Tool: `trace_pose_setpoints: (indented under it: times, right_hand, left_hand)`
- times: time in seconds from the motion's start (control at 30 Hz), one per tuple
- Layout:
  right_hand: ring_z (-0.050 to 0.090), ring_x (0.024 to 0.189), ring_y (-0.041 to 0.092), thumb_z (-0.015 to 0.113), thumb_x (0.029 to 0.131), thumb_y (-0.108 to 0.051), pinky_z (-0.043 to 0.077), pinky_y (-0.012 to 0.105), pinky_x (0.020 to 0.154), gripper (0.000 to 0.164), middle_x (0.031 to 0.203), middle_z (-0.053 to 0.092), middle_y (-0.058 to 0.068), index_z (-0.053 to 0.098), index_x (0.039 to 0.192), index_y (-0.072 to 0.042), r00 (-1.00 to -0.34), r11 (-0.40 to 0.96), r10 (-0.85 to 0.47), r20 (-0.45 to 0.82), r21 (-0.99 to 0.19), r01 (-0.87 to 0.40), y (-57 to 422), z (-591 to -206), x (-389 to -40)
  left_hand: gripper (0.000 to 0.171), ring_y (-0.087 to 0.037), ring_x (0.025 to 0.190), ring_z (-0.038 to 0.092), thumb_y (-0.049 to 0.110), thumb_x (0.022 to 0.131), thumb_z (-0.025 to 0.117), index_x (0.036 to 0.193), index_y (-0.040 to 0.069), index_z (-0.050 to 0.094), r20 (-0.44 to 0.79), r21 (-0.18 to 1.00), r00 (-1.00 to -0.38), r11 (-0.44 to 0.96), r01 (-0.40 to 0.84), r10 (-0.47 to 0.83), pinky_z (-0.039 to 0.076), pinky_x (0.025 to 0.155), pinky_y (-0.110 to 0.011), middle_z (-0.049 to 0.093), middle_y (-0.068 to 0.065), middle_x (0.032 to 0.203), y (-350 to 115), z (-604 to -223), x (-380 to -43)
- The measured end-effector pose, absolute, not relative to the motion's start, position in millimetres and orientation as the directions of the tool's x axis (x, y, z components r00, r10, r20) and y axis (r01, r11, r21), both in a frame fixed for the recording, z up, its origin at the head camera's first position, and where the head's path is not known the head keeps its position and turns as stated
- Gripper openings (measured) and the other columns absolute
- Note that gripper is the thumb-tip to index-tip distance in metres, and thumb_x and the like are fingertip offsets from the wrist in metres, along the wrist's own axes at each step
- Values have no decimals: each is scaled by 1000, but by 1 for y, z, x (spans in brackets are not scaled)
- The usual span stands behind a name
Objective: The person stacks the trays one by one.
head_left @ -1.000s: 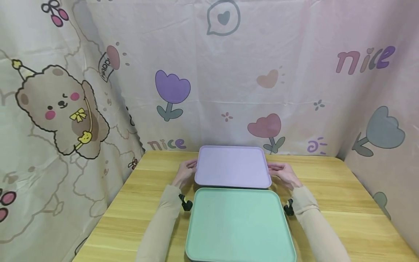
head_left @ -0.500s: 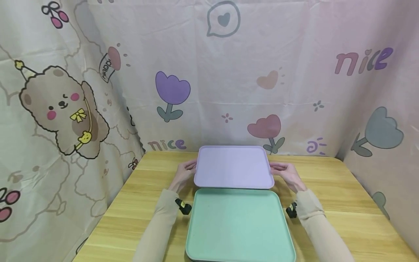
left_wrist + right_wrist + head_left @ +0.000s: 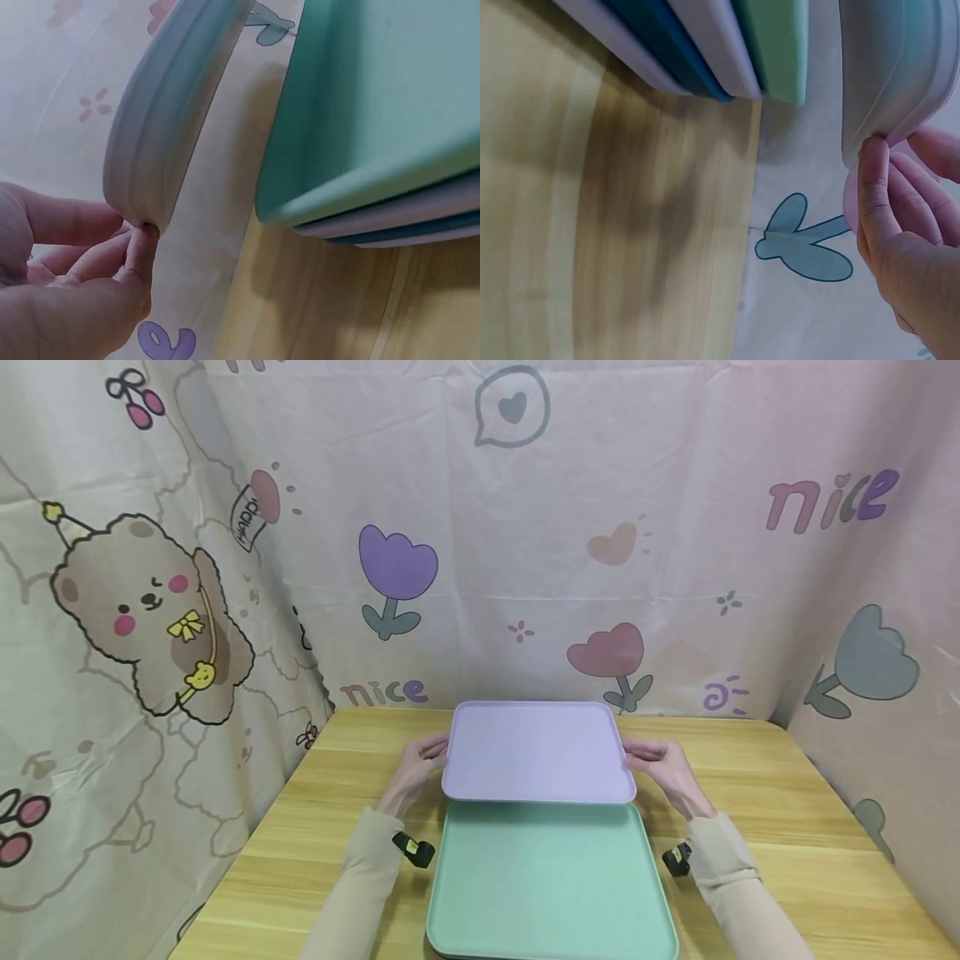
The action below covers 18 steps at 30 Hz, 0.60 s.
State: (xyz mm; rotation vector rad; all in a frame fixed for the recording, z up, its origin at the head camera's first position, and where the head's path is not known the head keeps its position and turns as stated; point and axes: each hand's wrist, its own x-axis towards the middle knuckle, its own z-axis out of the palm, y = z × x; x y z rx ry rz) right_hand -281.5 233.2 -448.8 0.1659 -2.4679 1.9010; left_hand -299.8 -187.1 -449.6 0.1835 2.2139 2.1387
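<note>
A lilac rectangular tray (image 3: 537,752) is held level near the back of the table, its near edge overlapping the far rim of a mint-green tray (image 3: 551,885) in the head view. My left hand (image 3: 411,772) pinches its left edge, thumb and fingers on the rim in the left wrist view. On the opposite edge, my right hand (image 3: 669,770) pinches the rim the same way. The left wrist view shows the held tray's side wall (image 3: 161,127) apart from the green tray. Beneath the green tray lie several stacked trays, among them a dark blue one (image 3: 667,52).
The wooden table (image 3: 765,843) ends at a printed cloth backdrop (image 3: 510,568) behind the trays. More patterned cloth (image 3: 135,793) hangs along the left side. A small black wrist camera (image 3: 414,850) sits at the left wrist, another (image 3: 677,859) at the right.
Both hands have drawn the lilac tray toward the person. The strip between it and the green tray has closed, and its near edge now covers the green tray's far rim.
</note>
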Motion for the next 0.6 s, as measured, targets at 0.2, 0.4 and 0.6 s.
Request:
trace_pose_setpoints:
  times: [0.2, 0.4, 0.6]
  right_hand:
    - [68, 92, -6, 69, 92, -6, 52, 9, 85, 46, 130, 61, 32, 55, 132, 14, -996, 282, -46, 76, -956, -86, 234, -449, -268]
    - [69, 94, -5, 71, 92, -7, 53, 10, 85, 47, 129, 62, 31, 57, 132, 13, -997, 282, -28, 72, -956, -77, 235, -451, -254]
    - [68, 93, -7, 71, 92, -8, 52, 9, 85, 45, 128, 63, 30, 58, 130, 12, -997, 301, -1, 75, -951, -72, 237, -452, -240]
  left_hand:
    - [48, -48, 139, 46, -16, 94, 49, 141, -15, 45, 42, 997, -990, 56, 50, 134, 42, 115, -48, 47, -36, 144, -186, -445, -287]
    - [47, -49, 136, 48, -14, 94, 53, 141, -16, 45, 52, 994, -990, 87, 63, 132, 46, 112, -47, 49, -37, 143, -183, -444, -275]
    - [46, -47, 136, 49, -12, 95, 52, 141, -16, 46, 63, 991, -990, 106, 77, 124, 47, 111, -44, 50, -35, 142, -183, -445, -263]
